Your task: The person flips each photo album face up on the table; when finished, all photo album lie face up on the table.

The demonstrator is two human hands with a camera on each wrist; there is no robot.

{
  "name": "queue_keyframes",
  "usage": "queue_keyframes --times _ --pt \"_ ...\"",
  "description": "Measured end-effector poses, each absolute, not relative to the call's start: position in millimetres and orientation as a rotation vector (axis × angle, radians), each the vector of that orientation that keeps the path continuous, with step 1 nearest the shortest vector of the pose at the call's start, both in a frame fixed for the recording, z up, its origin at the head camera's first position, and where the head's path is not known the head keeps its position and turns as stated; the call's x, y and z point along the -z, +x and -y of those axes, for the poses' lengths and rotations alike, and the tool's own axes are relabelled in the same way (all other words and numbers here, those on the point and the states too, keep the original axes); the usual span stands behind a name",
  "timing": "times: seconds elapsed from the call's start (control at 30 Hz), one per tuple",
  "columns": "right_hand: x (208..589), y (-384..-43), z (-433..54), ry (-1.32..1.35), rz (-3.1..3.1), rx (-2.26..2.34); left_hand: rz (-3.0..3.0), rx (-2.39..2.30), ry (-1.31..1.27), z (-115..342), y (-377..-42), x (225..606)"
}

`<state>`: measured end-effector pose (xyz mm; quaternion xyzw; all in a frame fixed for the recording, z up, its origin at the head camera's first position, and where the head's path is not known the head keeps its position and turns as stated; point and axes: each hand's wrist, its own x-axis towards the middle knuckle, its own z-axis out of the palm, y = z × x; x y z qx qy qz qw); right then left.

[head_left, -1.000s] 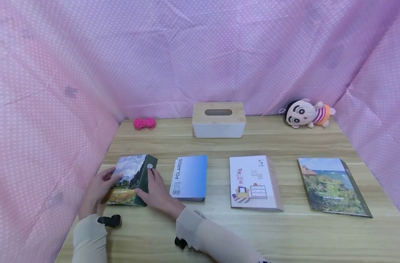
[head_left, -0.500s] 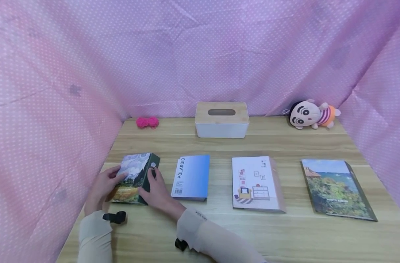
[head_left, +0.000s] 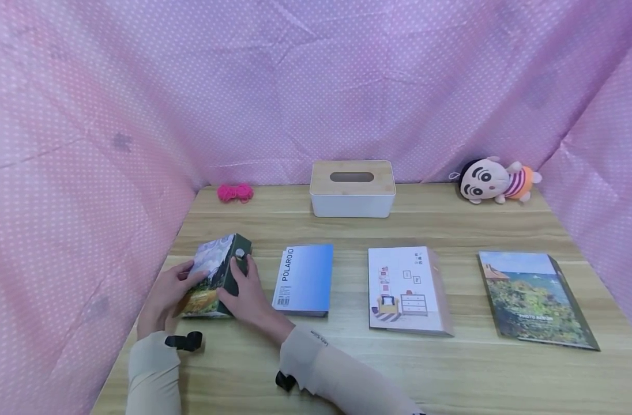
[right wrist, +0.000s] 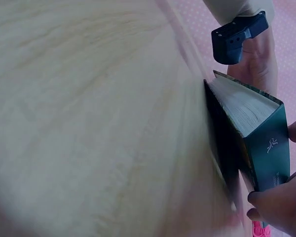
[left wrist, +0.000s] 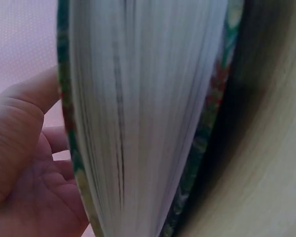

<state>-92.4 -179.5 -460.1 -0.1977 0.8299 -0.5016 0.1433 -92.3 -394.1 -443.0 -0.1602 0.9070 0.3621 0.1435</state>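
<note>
A thick photo album (head_left: 212,256) with a painted landscape cover and dark green spine lies at the table's left, between both hands. My left hand (head_left: 165,291) holds its page-edge side, thumb on the cover. My right hand (head_left: 249,294) grips the spine side; in the right wrist view the fingertips (right wrist: 254,197) curl at the lower edge of the green spine (right wrist: 269,148). That side is tilted up, with a dark gap between cover and table. The left wrist view shows the white page block (left wrist: 138,108) close up.
A blue POLAROID album (head_left: 308,282), a white album with a room drawing (head_left: 399,282) and a garden-painted album (head_left: 534,294) lie in a row to the right. Behind stand a tissue box (head_left: 352,204), pink yarn (head_left: 235,193) and a plush doll (head_left: 495,181). Pink dotted curtains surround the table.
The landscape album has risen a little, its spine side tipping up, with both hands staying on it. The whole head view has shifted slightly.
</note>
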Motion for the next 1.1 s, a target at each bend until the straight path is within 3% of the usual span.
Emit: queue_keyframes --times 0.23,0.7,1.1 --pt "454.9 -96.6 178.6 -0.531 -2.343 1.508 -2.598 -1.087 -0.287 386.0 -95.3 437.0" --pt "451.7 -111.0 171.5 -0.248 -1.984 1.927 -2.433 -1.259 -0.269 374.4 -97.2 430.8" --pt "440.7 -119.3 169.8 -0.208 -1.846 2.109 -2.444 -1.466 -0.129 370.6 -89.9 427.8"
